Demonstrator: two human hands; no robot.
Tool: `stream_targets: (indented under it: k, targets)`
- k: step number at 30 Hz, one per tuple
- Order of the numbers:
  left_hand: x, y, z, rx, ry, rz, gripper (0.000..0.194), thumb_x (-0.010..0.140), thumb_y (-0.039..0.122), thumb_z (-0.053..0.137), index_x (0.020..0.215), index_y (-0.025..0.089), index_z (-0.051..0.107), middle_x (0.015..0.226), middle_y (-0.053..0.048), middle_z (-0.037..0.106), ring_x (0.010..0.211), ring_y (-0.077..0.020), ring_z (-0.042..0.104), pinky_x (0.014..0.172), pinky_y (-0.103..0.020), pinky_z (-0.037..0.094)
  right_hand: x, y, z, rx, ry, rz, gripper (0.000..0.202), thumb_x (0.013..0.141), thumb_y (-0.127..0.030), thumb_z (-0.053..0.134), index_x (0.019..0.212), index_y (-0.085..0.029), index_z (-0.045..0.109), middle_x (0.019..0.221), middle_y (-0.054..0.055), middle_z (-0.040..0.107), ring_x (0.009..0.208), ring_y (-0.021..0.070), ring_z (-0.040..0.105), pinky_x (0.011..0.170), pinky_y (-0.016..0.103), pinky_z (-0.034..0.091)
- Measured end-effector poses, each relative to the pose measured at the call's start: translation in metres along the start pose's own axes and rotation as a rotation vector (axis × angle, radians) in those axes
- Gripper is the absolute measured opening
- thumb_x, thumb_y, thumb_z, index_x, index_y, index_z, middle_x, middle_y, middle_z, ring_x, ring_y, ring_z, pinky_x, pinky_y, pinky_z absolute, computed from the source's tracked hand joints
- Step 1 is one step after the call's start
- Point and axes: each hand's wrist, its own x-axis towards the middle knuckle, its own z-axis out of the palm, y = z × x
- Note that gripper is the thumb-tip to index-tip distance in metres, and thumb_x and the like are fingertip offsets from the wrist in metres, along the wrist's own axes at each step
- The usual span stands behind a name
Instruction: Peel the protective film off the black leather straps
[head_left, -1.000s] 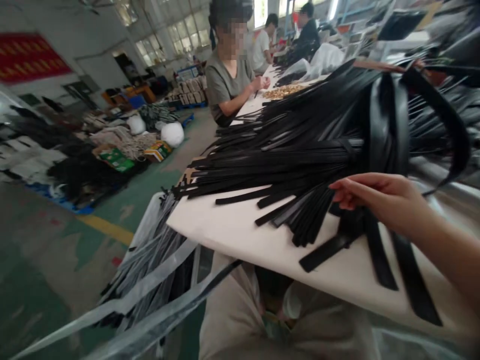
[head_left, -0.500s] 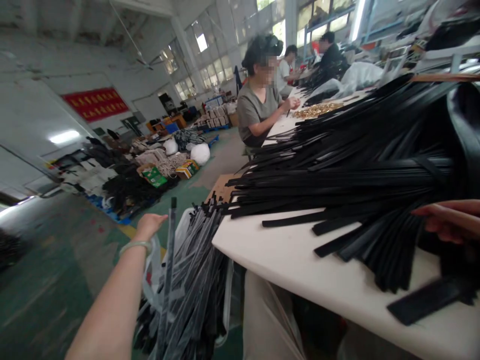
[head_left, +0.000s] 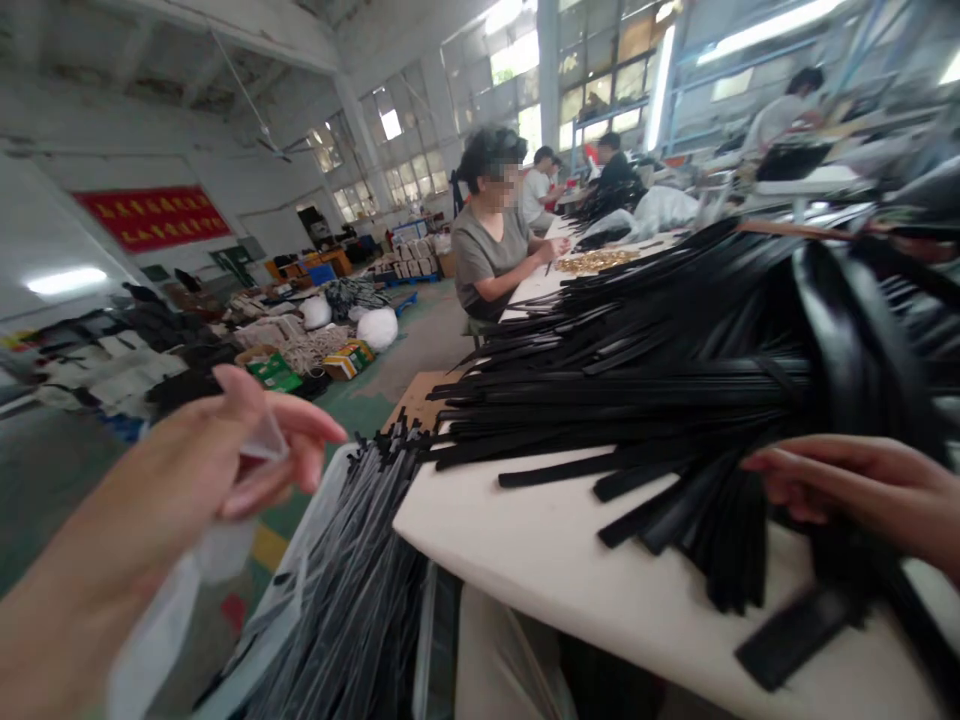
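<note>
My left hand (head_left: 262,450) is raised above the floor, left of the bin, with its fingers curled around a thin translucent plastic strip (head_left: 161,620) that hangs below the wrist. Over the table's near right side, my right hand (head_left: 847,485) has its fingers closed on a black strap (head_left: 806,625), whose wide end lies on the white tabletop. Just beyond that hand spreads a large pile of flat black straps (head_left: 622,400). Many straps in clear sleeves (head_left: 352,590) stand in a bin (head_left: 427,640) beside the table corner.
The white table (head_left: 517,560) has a rounded near corner. Farther along it, a seated person in a grey shirt (head_left: 491,250) works near a heap of gold-coloured pieces (head_left: 596,262). Other people sit beyond. Piled goods (head_left: 285,345) stand on the floor at left.
My left hand has come up and closer from the bin, trailing the plastic strip; the sleeved strap that stood beside it is no longer upright there. My view has shifted; my right hand stays by the pile.
</note>
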Motion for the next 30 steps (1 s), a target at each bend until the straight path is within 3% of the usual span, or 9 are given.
stream_targets:
  k: [2, 5, 7, 10, 13, 18, 21, 25, 30]
  targets:
    - [-0.017, 0.015, 0.064, -0.195, -0.392, -0.093, 0.064, 0.068, 0.076, 0.063, 0.083, 0.015, 0.075, 0.054, 0.0, 0.059, 0.034, -0.0043, 0.031, 0.036, -0.02, 0.026, -0.012, -0.036, 0.01, 0.202, -0.162, 0.039, 0.037, 0.081, -0.057, 0.067, 0.093, -0.023, 0.077, 0.076, 0.017, 0.071, 0.06, 0.0187, 0.066, 0.058, 0.034, 0.052]
    - [-0.032, 0.025, 0.166, -0.401, -0.744, -0.217, 0.053, 0.067, 0.062, 0.072, 0.092, 0.015, 0.074, 0.057, 0.004, 0.047, 0.042, -0.006, 0.032, 0.041, -0.02, 0.026, -0.025, -0.062, 0.022, 0.383, -0.364, -0.083, 0.041, 0.083, -0.05, 0.069, 0.105, -0.016, 0.071, 0.086, 0.012, 0.073, 0.072, 0.0194, 0.069, 0.064, 0.032, 0.057]
    - [-0.033, 0.031, 0.225, -0.357, -0.881, -0.138, 0.045, 0.079, 0.057, 0.061, 0.093, 0.015, 0.073, 0.056, 0.004, 0.044, 0.045, -0.0096, 0.036, 0.045, -0.023, 0.03, -0.028, -0.064, 0.026, 0.542, -0.566, -0.096, 0.058, 0.077, -0.054, 0.073, 0.118, -0.013, 0.065, 0.104, 0.014, 0.072, 0.09, 0.0217, 0.07, 0.073, 0.032, 0.058]
    - [-0.014, 0.038, 0.292, -0.205, -0.748, 0.29, 0.036, 0.09, 0.038, 0.045, 0.093, 0.015, 0.073, 0.076, -0.005, 0.059, 0.068, -0.0182, 0.056, 0.067, -0.031, 0.045, -0.027, -0.056, 0.029, 0.762, -0.692, -0.046, 0.074, 0.061, -0.06, 0.081, 0.114, -0.011, 0.064, 0.103, 0.013, 0.071, 0.094, 0.0224, 0.069, 0.077, 0.031, 0.057]
    - [0.02, 0.04, 0.338, -0.179, -0.575, 0.5, 0.035, 0.09, 0.032, 0.045, 0.103, 0.013, 0.072, 0.097, -0.011, 0.062, 0.096, -0.0255, 0.058, 0.09, -0.038, 0.042, -0.018, -0.049, 0.032, 0.875, -0.489, 0.077, 0.061, 0.058, -0.049, 0.088, 0.098, -0.009, 0.067, 0.085, 0.008, 0.072, 0.075, 0.0159, 0.071, 0.068, 0.024, 0.056]
    - [0.06, 0.027, 0.371, -0.288, -0.608, 0.342, 0.042, 0.089, 0.041, 0.05, 0.11, 0.009, 0.068, 0.084, -0.008, 0.062, 0.079, -0.0216, 0.058, 0.071, -0.034, 0.046, 0.001, -0.039, 0.027, 0.881, -0.197, 0.261, 0.054, 0.056, -0.051, 0.087, 0.079, -0.008, 0.065, 0.068, 0.006, 0.071, 0.055, 0.0114, 0.067, 0.052, 0.018, 0.052]
    - [0.067, 0.018, 0.37, -0.399, -0.632, 0.175, 0.046, 0.085, 0.048, 0.055, 0.107, 0.01, 0.068, 0.057, 0.005, 0.045, 0.047, -0.0106, 0.039, 0.045, -0.022, 0.029, 0.005, -0.037, 0.017, 0.859, -0.188, 0.274, 0.057, 0.061, -0.06, 0.081, 0.078, -0.008, 0.064, 0.059, 0.007, 0.07, 0.047, 0.0116, 0.064, 0.044, 0.018, 0.048]
    - [0.071, 0.016, 0.36, -0.554, -0.633, 0.016, 0.038, 0.065, 0.046, 0.078, 0.077, 0.011, 0.07, 0.056, 0.005, 0.048, 0.044, -0.0035, 0.028, 0.042, -0.017, 0.018, -0.002, -0.046, 0.011, 0.829, -0.303, 0.282, 0.057, 0.065, -0.064, 0.075, 0.079, -0.009, 0.065, 0.061, 0.007, 0.07, 0.047, 0.0132, 0.064, 0.043, 0.019, 0.047]
    - [0.062, 0.02, 0.352, -0.751, -0.699, -0.206, 0.044, 0.051, 0.044, 0.09, 0.058, 0.014, 0.059, 0.05, 0.009, 0.038, 0.042, -0.0013, 0.026, 0.038, -0.013, 0.021, -0.016, -0.051, 0.029, 0.571, -0.704, 0.207, 0.056, 0.072, -0.067, 0.066, 0.096, -0.017, 0.072, 0.065, -0.001, 0.069, 0.054, 0.0118, 0.064, 0.046, 0.016, 0.045]
